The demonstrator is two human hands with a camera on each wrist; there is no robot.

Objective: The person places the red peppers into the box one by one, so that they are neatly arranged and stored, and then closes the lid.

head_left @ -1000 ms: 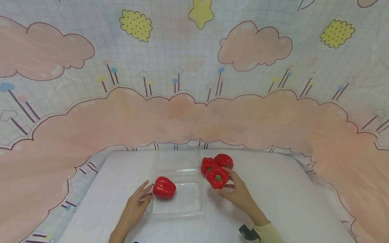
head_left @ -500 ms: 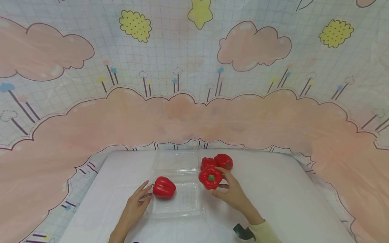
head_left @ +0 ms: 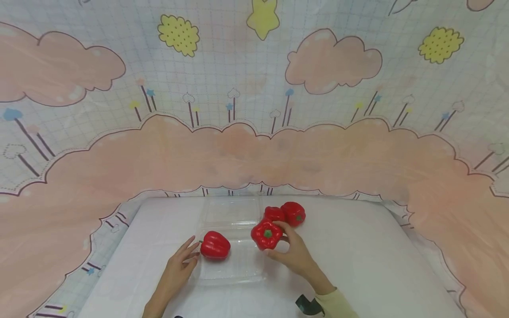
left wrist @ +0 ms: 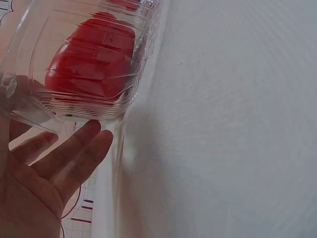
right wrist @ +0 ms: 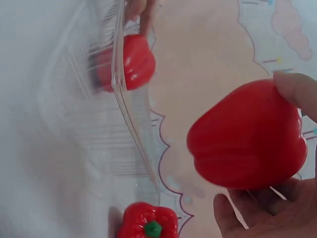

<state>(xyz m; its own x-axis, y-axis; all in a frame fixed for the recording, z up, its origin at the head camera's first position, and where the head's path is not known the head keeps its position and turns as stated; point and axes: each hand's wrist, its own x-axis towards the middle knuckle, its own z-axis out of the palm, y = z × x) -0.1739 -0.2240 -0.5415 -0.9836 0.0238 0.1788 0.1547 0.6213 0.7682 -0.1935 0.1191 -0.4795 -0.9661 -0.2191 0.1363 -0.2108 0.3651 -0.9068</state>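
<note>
A red bell pepper (right wrist: 247, 139) is pinched between the thumb and fingers of my right hand (head_left: 296, 254), held up at the right edge of a clear plastic clamshell box (head_left: 246, 276). Its green stem faces the head camera. Inside the box, at the left, lies another red bell pepper (head_left: 215, 245), its stem pointing left. My left hand (head_left: 176, 269) is at the box's left side with fingers extended. In the left wrist view its fingertips (left wrist: 91, 130) are close against the clear wall; whether they press on it I cannot tell.
Two more red bell peppers, one partly hidden (head_left: 274, 213) and one farther right (head_left: 293, 213), sit on the white table (head_left: 377, 265) behind my right hand. The box's lid (head_left: 232, 211) lies folded back. A patterned cloth (head_left: 254, 154) hangs behind.
My right hand has carried its bell pepper left, from beside the two loose peppers to the box's right edge. My left hand and the pepper in the box have stayed put.
</note>
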